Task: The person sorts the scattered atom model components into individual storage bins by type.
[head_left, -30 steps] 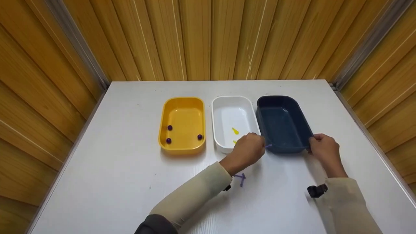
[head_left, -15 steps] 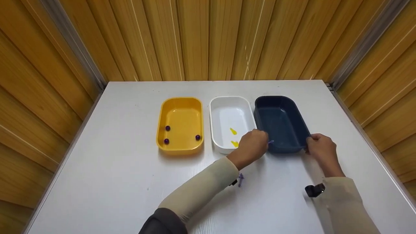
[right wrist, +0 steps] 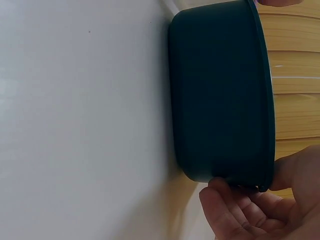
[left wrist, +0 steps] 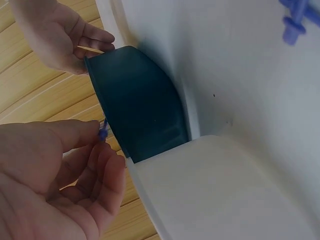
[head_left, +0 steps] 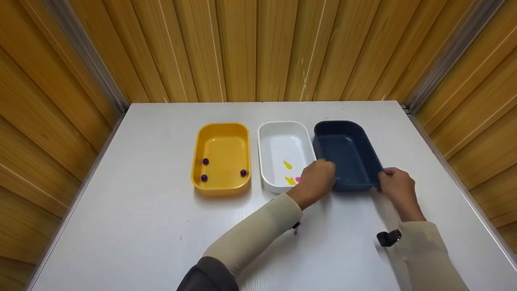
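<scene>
The left hand (head_left: 316,180) pinches a small purple plastic peg (left wrist: 103,133) at seven o'clock on the navy tray (head_left: 346,155); it is judged light and stiff, best held by one end. The right hand (head_left: 398,189) grips the tray's edge at four o'clock. The left-wrist view shows the peg; the head view does not.

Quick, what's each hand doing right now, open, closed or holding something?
Left hand: closed, pinching a small purple piece.
Right hand: closed, gripping the dark blue bin by its near right corner.
</scene>
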A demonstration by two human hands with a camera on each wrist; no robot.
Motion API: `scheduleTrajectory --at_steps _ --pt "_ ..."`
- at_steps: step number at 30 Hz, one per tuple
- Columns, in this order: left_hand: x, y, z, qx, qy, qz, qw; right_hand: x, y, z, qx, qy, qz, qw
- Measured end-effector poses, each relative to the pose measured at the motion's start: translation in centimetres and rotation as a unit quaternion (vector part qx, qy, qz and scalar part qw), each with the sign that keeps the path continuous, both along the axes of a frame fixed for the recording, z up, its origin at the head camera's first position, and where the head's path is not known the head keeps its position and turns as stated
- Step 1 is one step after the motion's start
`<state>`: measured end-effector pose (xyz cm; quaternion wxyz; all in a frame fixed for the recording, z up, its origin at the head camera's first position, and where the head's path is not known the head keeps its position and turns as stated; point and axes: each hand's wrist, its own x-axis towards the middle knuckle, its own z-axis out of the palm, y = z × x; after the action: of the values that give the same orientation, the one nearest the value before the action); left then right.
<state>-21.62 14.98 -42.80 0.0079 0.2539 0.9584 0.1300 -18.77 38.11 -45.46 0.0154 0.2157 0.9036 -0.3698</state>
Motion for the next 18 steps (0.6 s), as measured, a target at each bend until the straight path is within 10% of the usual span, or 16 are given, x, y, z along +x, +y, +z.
scheduleTrajectory --at_steps 18 --pt "1.4 -2.9 0.8 0.041 -0.001 -0.032 0.9987 -0.1 0.1 -0.2 0.019 0.006 0.002 1.000"
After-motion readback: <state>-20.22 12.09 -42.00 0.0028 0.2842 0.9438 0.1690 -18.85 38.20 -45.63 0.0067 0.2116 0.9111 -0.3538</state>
